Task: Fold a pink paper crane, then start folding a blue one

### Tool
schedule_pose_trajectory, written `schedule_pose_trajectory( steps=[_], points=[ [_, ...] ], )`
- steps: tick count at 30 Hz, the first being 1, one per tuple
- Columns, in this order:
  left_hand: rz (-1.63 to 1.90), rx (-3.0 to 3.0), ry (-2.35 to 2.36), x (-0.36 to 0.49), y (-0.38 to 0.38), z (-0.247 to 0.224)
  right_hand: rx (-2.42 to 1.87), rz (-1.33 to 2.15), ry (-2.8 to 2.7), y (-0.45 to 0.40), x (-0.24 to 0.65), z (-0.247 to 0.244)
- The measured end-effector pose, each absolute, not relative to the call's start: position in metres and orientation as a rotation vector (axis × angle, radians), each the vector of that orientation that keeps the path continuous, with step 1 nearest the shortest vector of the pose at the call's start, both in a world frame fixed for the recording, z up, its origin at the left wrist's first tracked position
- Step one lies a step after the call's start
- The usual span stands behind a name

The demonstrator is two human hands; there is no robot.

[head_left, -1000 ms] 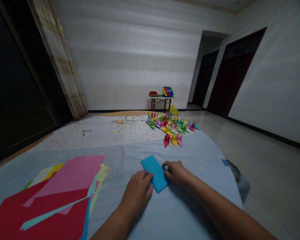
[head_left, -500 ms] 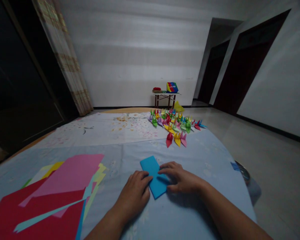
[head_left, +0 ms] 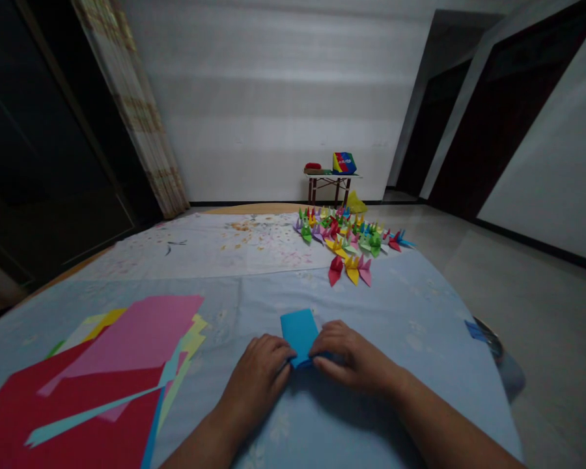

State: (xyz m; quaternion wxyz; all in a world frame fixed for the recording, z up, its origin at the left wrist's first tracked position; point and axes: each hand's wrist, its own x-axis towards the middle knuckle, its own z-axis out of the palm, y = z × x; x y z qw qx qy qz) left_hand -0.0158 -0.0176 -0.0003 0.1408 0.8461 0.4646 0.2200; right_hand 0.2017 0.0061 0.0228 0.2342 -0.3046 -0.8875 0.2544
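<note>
Folded blue paper (head_left: 299, 331), one piece, between two hands: left hand (head_left: 262, 366) pinching near-left corner, right hand (head_left: 348, 355) near-right. Beyond right hand, three paper cranes (head_left: 352, 270) before larger cluster (head_left: 334, 228). Left of left hand, one pink sheet (head_left: 144, 335).

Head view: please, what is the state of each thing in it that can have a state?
Blue paper, folded, near edge bent up.
Left hand, gripping its near left corner.
Right hand, gripping its near right corner.
Cranes, folded, grouped on the cloth.
Red sheet, flat, partly covered.
Pink sheet, unfolded, lying over the red.
Cloth, spread, slightly creased.
Curtain, hanging in folds.
</note>
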Motion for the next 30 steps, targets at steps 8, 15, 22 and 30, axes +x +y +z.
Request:
schedule_pose_trajectory(
  steps=[8, 15, 22, 30],
  points=[
    [0.783, 2.173, 1.29, -0.008, -0.025, 0.003, -0.998, 0.885, -2.354, 0.016, 0.213, 0.017],
    [0.774, 1.792, 1.544, 0.005, -0.029, -0.006, -1.143, 1.05, -2.071, 0.02, 0.197, -0.008],
    [0.677, 1.952, 1.687, 0.008, -0.037, -0.003, -1.336, 0.894, -2.056, 0.021, 0.187, -0.011],
    [0.362, 2.251, 1.733, 0.01, -0.044, 0.002, -1.421, 0.697, -2.135, 0.02, 0.183, -0.011]
  ],
)
